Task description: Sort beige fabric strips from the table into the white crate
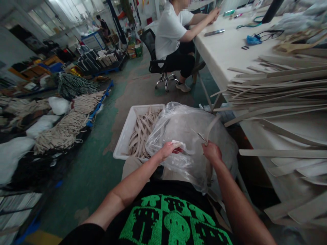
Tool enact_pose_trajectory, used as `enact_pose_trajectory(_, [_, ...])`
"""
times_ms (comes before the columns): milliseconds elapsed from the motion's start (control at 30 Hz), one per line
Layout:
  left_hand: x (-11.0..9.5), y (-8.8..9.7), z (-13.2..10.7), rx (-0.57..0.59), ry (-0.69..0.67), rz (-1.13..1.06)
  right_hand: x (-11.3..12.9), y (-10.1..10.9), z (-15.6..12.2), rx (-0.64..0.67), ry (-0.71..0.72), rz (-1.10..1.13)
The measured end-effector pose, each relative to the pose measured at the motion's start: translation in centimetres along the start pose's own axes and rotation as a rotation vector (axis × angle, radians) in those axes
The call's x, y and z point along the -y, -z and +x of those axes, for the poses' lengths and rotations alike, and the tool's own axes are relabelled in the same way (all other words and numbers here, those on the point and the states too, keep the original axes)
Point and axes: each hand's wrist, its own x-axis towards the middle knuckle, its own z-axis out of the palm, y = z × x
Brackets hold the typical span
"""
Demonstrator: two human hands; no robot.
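Observation:
A large clear plastic bag lies in front of my lap, bulging with something pale that I cannot make out. My left hand is closed above its near left side, with a small white strip at the fingertips. To the right, my right hand is closed around a beige strap that stands up past the fist. Thin dark-edged ends poke out between its thumb and fingers. Against the bag's left side stands a white crate holding many loose beige straps.
On my right, a white table carries stacked beige strips, some jutting past its edge. A seated co-worker in a white shirt works at its far end. Pallets with bundled straps line the floor at left.

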Motion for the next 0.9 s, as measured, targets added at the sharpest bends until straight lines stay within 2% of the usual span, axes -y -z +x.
enact_pose_trajectory(33, [0.0,0.2,-0.2,-0.024,-0.020,-0.012,0.0,0.1,-0.5,0.011,-0.011,0.027])
enact_pose_trajectory(100, [0.0,0.4,-0.6,-0.085,-0.072,-0.031,0.4,0.2,-2.1,0.104,-0.005,0.232])
enact_pose_trajectory(133, [0.0,0.4,-0.9,-0.122,-0.107,-0.033,0.8,0.2,-3.2,0.204,0.006,0.388])
enact_pose_trajectory(233, [0.0,0.2,-1.8,-0.214,-0.232,0.043,2.8,-0.1,-6.5,0.613,-0.011,0.919])
enact_pose_trajectory(300, [-0.2,-0.2,-2.7,-0.234,-0.352,0.173,4.4,-0.7,-8.1,0.771,-0.086,1.102])
enact_pose_trajectory(367, [-0.5,-0.5,-3.9,-0.219,-0.529,0.347,5.9,-1.4,-8.9,0.808,-0.184,1.202])
enact_pose_trajectory(433, [-0.8,-0.6,-5.2,-0.169,-0.710,0.534,6.9,-1.9,-9.0,0.789,-0.250,1.293])
enact_pose_trajectory(467, [-0.9,-0.6,-5.8,-0.142,-0.774,0.614,7.2,-2.0,-8.9,0.761,-0.258,1.333])
enact_pose_trajectory(533, [-0.9,-0.3,-6.9,-0.109,-0.818,0.712,7.5,-1.9,-8.5,0.683,-0.229,1.379])
enact_pose_trajectory(633, [-0.4,0.9,-8.0,-0.102,-0.756,0.708,7.4,-1.0,-8.1,0.533,-0.141,1.278])
enact_pose_trajectory(733, [0.1,2.9,-8.3,-0.010,-0.578,0.595,7.5,0.3,-8.0,0.437,0.008,1.004])
enact_pose_trajectory(800, [0.1,4.2,-8.2,0.016,-0.409,0.378,7.8,1.0,-8.1,0.427,0.102,0.840])
enact_pose_trajectory(900, [-0.7,4.9,-7.7,-0.038,-0.242,-0.011,8.8,1.1,-8.3,0.439,0.168,0.703])
